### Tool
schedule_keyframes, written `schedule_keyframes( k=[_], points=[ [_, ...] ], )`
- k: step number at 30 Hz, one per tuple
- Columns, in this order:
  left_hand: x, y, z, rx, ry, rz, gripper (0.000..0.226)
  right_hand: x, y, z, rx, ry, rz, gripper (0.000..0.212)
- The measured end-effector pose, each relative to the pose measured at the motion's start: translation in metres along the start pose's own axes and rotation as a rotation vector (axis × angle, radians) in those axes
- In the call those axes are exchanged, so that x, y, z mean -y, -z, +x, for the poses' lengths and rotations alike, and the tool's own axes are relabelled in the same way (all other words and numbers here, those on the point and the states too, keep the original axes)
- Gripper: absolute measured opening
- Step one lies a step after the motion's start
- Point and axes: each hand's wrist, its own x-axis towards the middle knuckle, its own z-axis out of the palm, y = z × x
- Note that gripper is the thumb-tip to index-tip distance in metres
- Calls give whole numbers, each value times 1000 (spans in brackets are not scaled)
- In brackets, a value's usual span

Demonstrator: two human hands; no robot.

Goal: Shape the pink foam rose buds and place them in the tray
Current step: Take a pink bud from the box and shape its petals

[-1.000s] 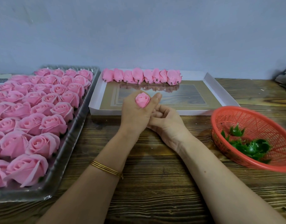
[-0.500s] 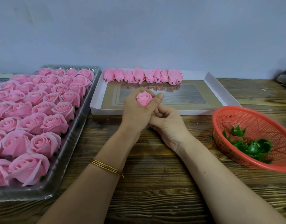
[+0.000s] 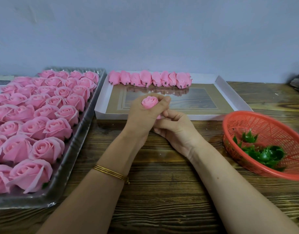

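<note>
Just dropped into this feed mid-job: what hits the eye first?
The mass of open pink roses filling the clear tray at left dominates. At centre, the left hand holds one rose bud while the right hand pinches its base, by the near edge of the white tray, which has a row of shaped buds along its far side. A red basket of green leaf caps sits at right.
</note>
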Motion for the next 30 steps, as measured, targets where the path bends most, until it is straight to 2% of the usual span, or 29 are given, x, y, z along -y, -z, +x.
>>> schedule_keyframes(
  k=[3, 7, 12, 16, 19, 23, 27, 30],
  points=[
    [2, -3, 0, -57, -6, 8, 13, -5, -5, 1, -20, 91, -3, 27],
    [2, -2, 1, -45, -13, 42, 12, -5, -6, 0, -39, 132, -68, 34],
    [1, 2, 1, 60, 28, 22, 7, 1, -3, -2, 6, 27, -24, 12],
    [-2, 6, 2, 147, 38, 8, 4, 7, 2, -3, 38, -41, -39, 11],
    [-1, 6, 1, 57, 40, 19, 7, 4, 0, -2, 7, -30, -17, 15],
    [2, 2, 2, -93, -2, 40, 14, -2, -5, 0, -35, 78, -38, 28],
    [1, 0, 1, -72, -22, 76, 16, -4, -7, -1, -66, 128, -90, 30],
    [0, 1, 1, -30, 13, 47, 9, -3, -6, -2, -74, 92, -92, 30]
  ],
)
